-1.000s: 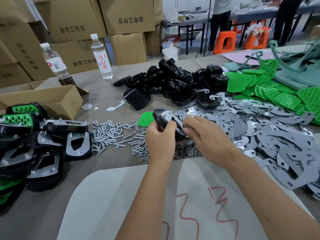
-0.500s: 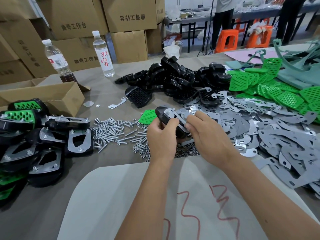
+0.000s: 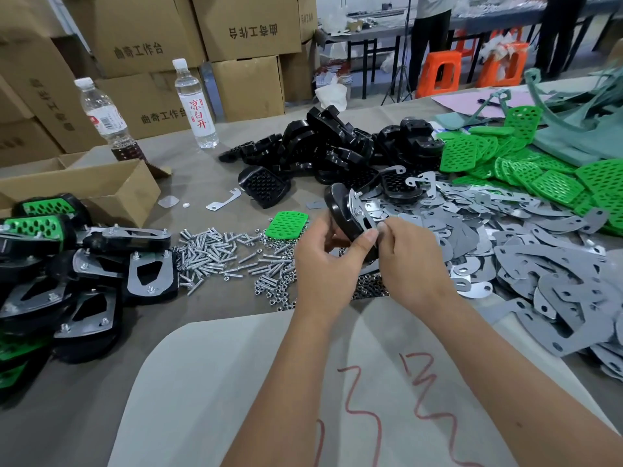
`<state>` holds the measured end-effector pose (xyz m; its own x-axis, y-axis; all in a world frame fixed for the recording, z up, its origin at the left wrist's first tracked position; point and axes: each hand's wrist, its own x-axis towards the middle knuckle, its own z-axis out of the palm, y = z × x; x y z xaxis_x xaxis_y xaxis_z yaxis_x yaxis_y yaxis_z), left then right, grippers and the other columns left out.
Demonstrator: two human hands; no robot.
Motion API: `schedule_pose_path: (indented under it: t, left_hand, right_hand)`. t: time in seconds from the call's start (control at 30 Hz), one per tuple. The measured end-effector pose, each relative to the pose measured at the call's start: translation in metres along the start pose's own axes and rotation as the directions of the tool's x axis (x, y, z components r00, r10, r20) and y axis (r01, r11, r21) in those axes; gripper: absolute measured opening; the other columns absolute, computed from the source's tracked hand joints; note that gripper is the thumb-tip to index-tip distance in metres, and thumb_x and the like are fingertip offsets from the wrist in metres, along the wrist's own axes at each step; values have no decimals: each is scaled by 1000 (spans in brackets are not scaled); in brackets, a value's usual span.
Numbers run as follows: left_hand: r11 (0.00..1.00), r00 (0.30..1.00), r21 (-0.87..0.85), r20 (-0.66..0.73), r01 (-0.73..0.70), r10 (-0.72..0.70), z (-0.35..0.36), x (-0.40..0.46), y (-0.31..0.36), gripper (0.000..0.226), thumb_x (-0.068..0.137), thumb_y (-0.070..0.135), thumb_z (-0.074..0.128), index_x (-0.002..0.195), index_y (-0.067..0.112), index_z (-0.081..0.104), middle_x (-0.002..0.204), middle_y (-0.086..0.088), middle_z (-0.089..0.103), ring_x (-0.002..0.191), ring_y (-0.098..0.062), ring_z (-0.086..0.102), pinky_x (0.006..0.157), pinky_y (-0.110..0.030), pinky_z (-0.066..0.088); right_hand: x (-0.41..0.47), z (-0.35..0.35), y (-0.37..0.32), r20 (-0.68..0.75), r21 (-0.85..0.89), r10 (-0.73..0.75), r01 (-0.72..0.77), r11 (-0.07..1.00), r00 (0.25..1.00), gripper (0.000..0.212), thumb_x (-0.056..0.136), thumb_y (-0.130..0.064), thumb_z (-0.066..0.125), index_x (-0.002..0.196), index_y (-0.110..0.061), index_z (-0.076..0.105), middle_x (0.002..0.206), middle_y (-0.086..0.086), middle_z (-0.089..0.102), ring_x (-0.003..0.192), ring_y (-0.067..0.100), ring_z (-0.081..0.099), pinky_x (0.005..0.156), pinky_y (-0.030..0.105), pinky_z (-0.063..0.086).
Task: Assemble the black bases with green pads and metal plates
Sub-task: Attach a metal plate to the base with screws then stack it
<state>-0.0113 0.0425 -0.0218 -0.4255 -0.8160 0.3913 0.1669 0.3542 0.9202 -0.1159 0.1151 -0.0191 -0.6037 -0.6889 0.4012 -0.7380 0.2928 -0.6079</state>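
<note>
Now left hand (image 3: 325, 264) gripping one tilted black base (image 3: 340, 210); right hand (image 3: 409, 261) pinching one metal plate (image 3: 359, 214) against it; two water bottles (image 3: 195, 102) standing behind.

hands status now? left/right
Left hand: grips the black base.
Right hand: pinches the metal plate against that base.

stacked cardboard boxes (image 3: 188, 35) rise behind the grey worktable (image 3: 50, 416). farther back, orange plastic stools (image 3: 441, 74) stand beside a dark-framed table (image 3: 374, 37) on a grey floor.
</note>
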Motion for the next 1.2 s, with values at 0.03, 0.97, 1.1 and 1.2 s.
schedule_pose_path:
  t: [0.03,0.97,1.1,1.2]
  left_hand:
    - [1000,1000,-2,4,-8,8,1,0,0,23,81,21,79,101,15,71,93,-7,75,87,-27,72,84,-48,61]
    - [992,998,-109,4,64,-64,-8,4,0,18,80,11,87,94,11,75,88,-14,76,80,-24,72,65,-33,61]
    - [980,990,-145,-24,136,-141,-16,8,-4,32,77,20,87,92,-4,70,89,-29,69,78,-39,72,70,-49,64]
    - [962,981,-194,25,193,-192,-23,11,-4,40,76,19,87,96,-10,66,93,-29,71,85,-46,74,72,-45,65]
  right_hand:
    - [1,0,0,-4,6,18,-18,1000,1000,43,108,-15,39,65,-21,33,62,-4,42,58,14,36,62,37,15]
    - [2,-17,3,76,46,-88,85,995,993,38,110,-33,36,73,-24,41,61,-3,49,59,16,44,56,40,28]
    - [-1,-17,5,177,59,-226,219,974,958,22,110,-27,36,92,-17,42,63,-4,48,59,17,45,55,39,32]
    - [-3,-18,4,208,53,-269,263,963,941,24,109,-31,33,93,-15,42,65,-1,49,62,23,47,59,44,38]
